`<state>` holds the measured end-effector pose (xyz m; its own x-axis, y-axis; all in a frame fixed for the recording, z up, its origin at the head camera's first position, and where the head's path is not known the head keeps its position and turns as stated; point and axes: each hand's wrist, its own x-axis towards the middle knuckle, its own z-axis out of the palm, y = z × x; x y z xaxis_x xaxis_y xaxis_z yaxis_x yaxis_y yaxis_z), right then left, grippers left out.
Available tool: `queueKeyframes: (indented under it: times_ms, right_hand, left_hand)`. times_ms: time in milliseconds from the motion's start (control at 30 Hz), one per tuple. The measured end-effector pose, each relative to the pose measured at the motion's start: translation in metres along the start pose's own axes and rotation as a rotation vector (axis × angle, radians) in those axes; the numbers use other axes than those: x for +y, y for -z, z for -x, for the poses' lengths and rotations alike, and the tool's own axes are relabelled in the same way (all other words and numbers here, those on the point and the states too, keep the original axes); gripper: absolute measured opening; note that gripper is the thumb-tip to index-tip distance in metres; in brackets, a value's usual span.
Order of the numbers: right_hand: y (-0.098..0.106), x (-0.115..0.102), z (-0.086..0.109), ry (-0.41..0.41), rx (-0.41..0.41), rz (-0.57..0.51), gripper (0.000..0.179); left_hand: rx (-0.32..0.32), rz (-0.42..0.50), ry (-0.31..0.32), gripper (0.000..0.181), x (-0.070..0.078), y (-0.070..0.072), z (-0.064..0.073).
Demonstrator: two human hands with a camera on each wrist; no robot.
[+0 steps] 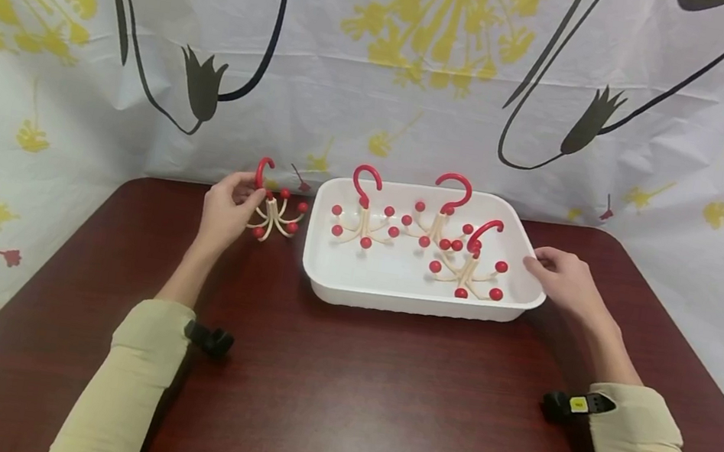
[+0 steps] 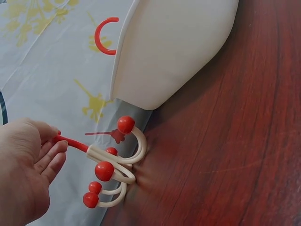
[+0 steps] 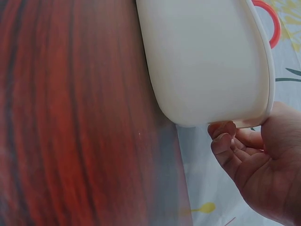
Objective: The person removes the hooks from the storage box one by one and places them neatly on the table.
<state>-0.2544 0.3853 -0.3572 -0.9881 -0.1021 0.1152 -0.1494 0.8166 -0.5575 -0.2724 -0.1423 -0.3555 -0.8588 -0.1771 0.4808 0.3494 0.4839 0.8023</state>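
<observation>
My left hand (image 1: 230, 209) pinches the red stem of a multi-arm hook hanger (image 1: 272, 218), left of a white plastic tray (image 1: 420, 305). In the left wrist view the hanger's cream arms (image 2: 123, 175), tipped with red balls, spread downward close over the tabletop. At the tray's right end, my right hand (image 1: 566, 282) grips the rim, thumb on top and fingers curled beneath, as the right wrist view shows. Inside the tray are three similar hangers: one at left (image 1: 363, 220), one at the back (image 1: 438, 225) and one leaning at front right (image 1: 467, 272).
A dark red-brown wooden table (image 1: 380, 391) lies under everything. Behind it and at both sides hangs a pale cloth (image 1: 326, 82) with yellow and grey flower prints. Each sleeve cuff carries a small black wrist camera (image 1: 210, 340).
</observation>
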Motion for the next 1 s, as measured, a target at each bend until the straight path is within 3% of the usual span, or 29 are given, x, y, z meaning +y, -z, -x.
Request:
queueKeyframes:
  times_ms: [467,733,1000]
  right_hand:
    - [0.0,-0.002,0.0,-0.013,-0.009,-0.007,0.053]
    - [0.0,-0.001,0.0,-0.013,-0.012,-0.007,0.054]
    - [0.0,-0.002,0.001,-0.006,0.001,-0.008,0.05]
  left_hand:
    - [0.103,0.194,-0.071,0.026,0.018,0.005,-0.001]
    - [0.092,0.25,-0.101,0.024,0.061,0.007,0.011]
    - [0.059,0.245,-0.103,0.025,0.071,-0.004,0.013]
